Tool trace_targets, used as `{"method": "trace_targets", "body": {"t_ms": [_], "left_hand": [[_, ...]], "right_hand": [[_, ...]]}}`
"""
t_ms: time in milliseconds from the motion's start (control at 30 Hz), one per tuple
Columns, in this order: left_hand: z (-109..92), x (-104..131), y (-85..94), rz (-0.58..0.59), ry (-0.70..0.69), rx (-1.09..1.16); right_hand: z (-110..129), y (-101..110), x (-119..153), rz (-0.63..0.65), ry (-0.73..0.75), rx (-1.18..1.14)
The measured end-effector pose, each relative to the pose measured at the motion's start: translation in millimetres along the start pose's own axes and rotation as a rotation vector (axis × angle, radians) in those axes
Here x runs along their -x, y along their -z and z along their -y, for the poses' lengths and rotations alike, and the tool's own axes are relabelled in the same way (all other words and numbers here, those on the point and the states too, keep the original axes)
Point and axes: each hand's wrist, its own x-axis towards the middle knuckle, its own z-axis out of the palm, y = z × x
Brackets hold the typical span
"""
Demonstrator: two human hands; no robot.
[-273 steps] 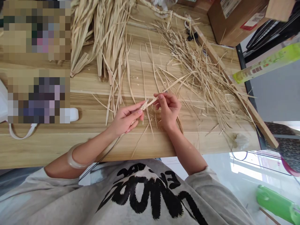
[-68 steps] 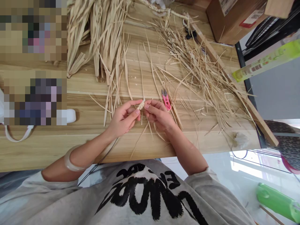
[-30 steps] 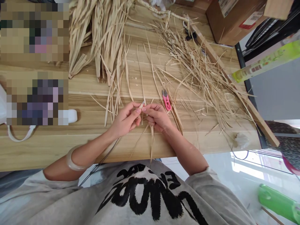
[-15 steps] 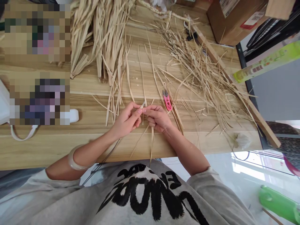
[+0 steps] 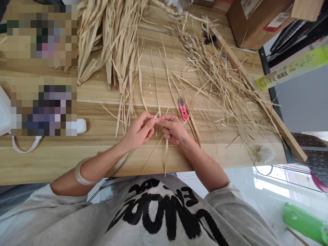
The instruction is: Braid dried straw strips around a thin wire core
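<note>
Over the front part of the table, my two hands meet fingertip to fingertip. My left hand (image 5: 139, 131) pinches a small bundle of thin wires; pale tips (image 5: 157, 113) stick out above the fingers. Dark wire lengths (image 5: 120, 166) run from below this hand toward my lap. My right hand (image 5: 173, 130) is closed, thumb and forefinger pressed at the same spot, and a flat dried straw strip (image 5: 166, 155) hangs beneath it. Where strip and wires meet is hidden by the fingers. Pink thread snips (image 5: 183, 111) lie just beyond my right hand.
A thick bundle of dried straw (image 5: 112, 44) lies at the back left. Loose strips (image 5: 217, 75) are heaped at right against a wooden bar (image 5: 287, 133). A cardboard box (image 5: 258, 24) stands at back right, near a yellow-green tube-like package (image 5: 294, 66).
</note>
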Motion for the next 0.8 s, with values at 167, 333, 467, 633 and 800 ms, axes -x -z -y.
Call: {"method": "trace_targets", "body": {"t_ms": [167,333,467,633,800], "left_hand": [[2,-1,-0.5,-0.009,-0.001,0.003],[2,-2,-1.1,-0.02,-0.032,-0.009],[1,-2,-0.2,-0.025,-0.03,-0.006],[-2,-1,0.4,-0.019,-0.008,-0.002],[-1,-1,1.4,-0.032,-0.001,0.018]], "right_hand": [[-1,0,0,-0.001,0.002,0.014],[-3,3,-2,0.033,0.035,0.055],[-2,5,-3,0.095,0.09,0.071],[2,11,-3,0.14,0.133,0.147],[6,16,-4,0.09,0.149,0.2]]}}
